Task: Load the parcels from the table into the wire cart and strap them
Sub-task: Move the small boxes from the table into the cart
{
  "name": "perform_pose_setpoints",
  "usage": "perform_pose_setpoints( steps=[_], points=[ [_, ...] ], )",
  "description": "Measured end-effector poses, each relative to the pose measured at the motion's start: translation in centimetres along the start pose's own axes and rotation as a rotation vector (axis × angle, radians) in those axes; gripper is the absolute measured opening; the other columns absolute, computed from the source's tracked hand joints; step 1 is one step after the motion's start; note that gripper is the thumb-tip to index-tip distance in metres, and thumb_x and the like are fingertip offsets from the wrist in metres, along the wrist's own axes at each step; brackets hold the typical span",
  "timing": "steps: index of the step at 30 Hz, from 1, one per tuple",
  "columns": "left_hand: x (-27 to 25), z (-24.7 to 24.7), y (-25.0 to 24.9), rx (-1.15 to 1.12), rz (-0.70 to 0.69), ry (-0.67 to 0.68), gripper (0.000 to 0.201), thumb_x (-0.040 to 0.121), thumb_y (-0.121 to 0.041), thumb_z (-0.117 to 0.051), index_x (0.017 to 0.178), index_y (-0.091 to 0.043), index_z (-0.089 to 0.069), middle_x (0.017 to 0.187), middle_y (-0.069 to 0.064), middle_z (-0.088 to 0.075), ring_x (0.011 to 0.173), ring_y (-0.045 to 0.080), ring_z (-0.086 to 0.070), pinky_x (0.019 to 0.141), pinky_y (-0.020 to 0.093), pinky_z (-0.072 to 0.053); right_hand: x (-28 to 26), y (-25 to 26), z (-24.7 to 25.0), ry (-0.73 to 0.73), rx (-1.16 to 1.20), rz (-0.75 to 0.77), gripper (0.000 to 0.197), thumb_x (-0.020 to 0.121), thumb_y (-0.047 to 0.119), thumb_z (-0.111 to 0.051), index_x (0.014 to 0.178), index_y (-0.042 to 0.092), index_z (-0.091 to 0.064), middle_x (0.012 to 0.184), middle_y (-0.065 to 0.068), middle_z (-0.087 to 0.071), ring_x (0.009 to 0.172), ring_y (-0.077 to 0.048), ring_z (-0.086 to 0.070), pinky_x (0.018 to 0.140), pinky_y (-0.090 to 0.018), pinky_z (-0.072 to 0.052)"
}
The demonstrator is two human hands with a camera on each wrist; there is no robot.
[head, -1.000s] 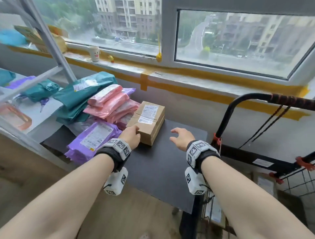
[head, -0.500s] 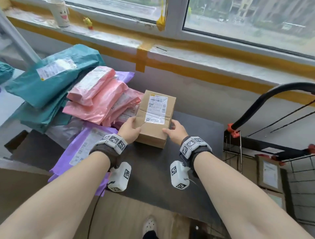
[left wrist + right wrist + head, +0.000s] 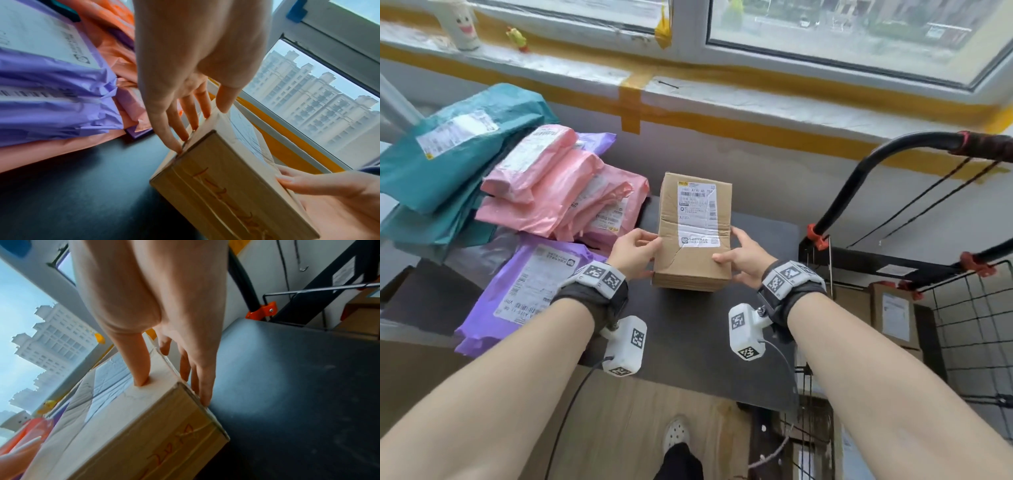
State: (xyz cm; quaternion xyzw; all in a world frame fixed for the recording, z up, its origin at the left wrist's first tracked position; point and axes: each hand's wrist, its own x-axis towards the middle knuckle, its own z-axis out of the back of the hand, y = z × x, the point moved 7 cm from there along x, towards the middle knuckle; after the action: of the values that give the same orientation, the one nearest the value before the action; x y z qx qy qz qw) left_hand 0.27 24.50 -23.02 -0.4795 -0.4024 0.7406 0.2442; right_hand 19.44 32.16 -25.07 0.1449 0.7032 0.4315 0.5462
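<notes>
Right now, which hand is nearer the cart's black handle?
Right. The right hand grips the cardboard box's cart-side edge; the left hand holds its far edge, beside the pink parcels, away from the black handle.

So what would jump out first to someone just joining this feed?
The cardboard box in the middle, gripped by the left hand and right hand above the dark table. Left of it lies a bright heap of pink mailers; the wire cart stands on the right.
</notes>
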Motion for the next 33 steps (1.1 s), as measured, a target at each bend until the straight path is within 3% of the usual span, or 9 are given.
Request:
perform_pose_setpoints(
  steps=[4,8,12,16,18,22,24,28,33],
  points=[
    [-3.7,-4.0,-2.0,0.017,-0.033,0.066,0.032,0.092,-0.018,-0.059,0.122,-0.011,-0.053,0.103,0.009,-0.060,0.083,0.020,-0.060,0.063,0.035,-0.055,-4.0,-0.3,4.5,0.032,-0.029,0.028,0.079,0.086,-0.010,-0.055,0.145,0.033,-0.025,0.109,-0.005,-0.063,0.097,-0.022,-0.060,0.067,-0.035,-0.050],
    [-8.4,-10.3,-3.4,0.029,-0.058,0.156,0.047,0.092,-0.014,-0.057,0.137,-0.024,-0.045,0.089,-0.002,-0.059,0.073,0.014,-0.061,0.056,0.028,-0.055,-8.9,-0.9,11.2,0.032,-0.045,0.072,0.080,0.087,-0.008,-0.056,0.146,0.035,-0.022,0.109,-0.007,-0.064,0.094,-0.023,-0.063,0.072,-0.041,-0.053],
    [-12.8,-17.6,-3.3,0.036,-0.070,0.199,0.048,0.092,-0.012,-0.057,0.136,-0.028,-0.046,0.088,0.000,-0.060,0.074,0.017,-0.062,0.067,0.033,-0.055,-13.5,-2.9,19.1,0.026,-0.074,0.105,0.077,0.088,-0.007,-0.054,0.146,0.033,-0.024,0.112,-0.010,-0.063,0.092,-0.025,-0.063,0.084,-0.047,-0.052],
    [-17.1,-25.0,-1.5,0.031,-0.001,0.234,0.047,0.091,-0.010,-0.058,0.134,-0.028,-0.049,0.102,0.007,-0.063,0.081,0.024,-0.063,0.072,0.038,-0.056,-18.0,-5.9,26.2,0.013,-0.099,0.082,0.072,0.089,-0.007,-0.052,0.144,0.033,-0.027,0.105,-0.008,-0.065,0.084,-0.022,-0.065,0.070,-0.038,-0.054],
    [-18.8,-28.3,-0.4,0.044,0.027,0.262,0.045,0.091,-0.009,-0.059,0.131,-0.027,-0.051,0.113,0.012,-0.063,0.085,0.027,-0.064,0.072,0.037,-0.057,-19.6,-7.8,29.4,0.014,-0.093,0.055,0.071,0.089,-0.006,-0.051,0.143,0.035,-0.028,0.111,-0.009,-0.065,0.090,-0.025,-0.065,0.075,-0.040,-0.054],
    [-21.3,-34.1,2.0,0.117,0.078,0.308,0.039,0.090,-0.006,-0.058,0.125,-0.023,-0.052,0.108,0.011,-0.064,0.081,0.026,-0.066,0.074,0.038,-0.057,-21.4,-12.8,34.7,0.007,-0.054,-0.025,0.074,0.088,-0.005,-0.054,0.145,0.033,-0.028,0.117,-0.009,-0.063,0.104,-0.028,-0.062,0.091,-0.051,-0.051],
    [-22.1,-36.3,3.7,0.166,0.116,0.324,0.039,0.090,-0.005,-0.057,0.124,-0.023,-0.051,0.104,0.009,-0.065,0.080,0.025,-0.067,0.072,0.036,-0.057,-21.8,-15.8,36.4,0.001,-0.023,-0.068,0.075,0.088,-0.006,-0.054,0.145,0.032,-0.026,0.114,-0.010,-0.063,0.103,-0.028,-0.063,0.087,-0.048,-0.053],
    [-22.3,-39.1,8.3,0.289,0.214,0.345,0.041,0.090,-0.002,-0.057,0.125,-0.023,-0.049,0.111,0.012,-0.063,0.089,0.029,-0.068,0.076,0.040,-0.058,-21.2,-22.2,37.7,0.024,0.059,-0.178,0.081,0.087,-0.011,-0.052,0.148,0.032,-0.022,0.114,-0.012,-0.063,0.101,-0.028,-0.064,0.077,-0.041,-0.056],
    [-21.2,-40.3,14.7,0.432,0.310,0.322,0.041,0.090,0.000,-0.053,0.124,-0.021,-0.045,0.109,0.013,-0.062,0.088,0.028,-0.067,0.072,0.040,-0.058,-19.0,-30.2,36.5,0.072,0.075,-0.319,0.083,0.088,-0.013,-0.049,0.148,0.033,-0.018,0.106,-0.013,-0.065,0.092,-0.026,-0.064,0.077,-0.043,-0.054]
  ],
)
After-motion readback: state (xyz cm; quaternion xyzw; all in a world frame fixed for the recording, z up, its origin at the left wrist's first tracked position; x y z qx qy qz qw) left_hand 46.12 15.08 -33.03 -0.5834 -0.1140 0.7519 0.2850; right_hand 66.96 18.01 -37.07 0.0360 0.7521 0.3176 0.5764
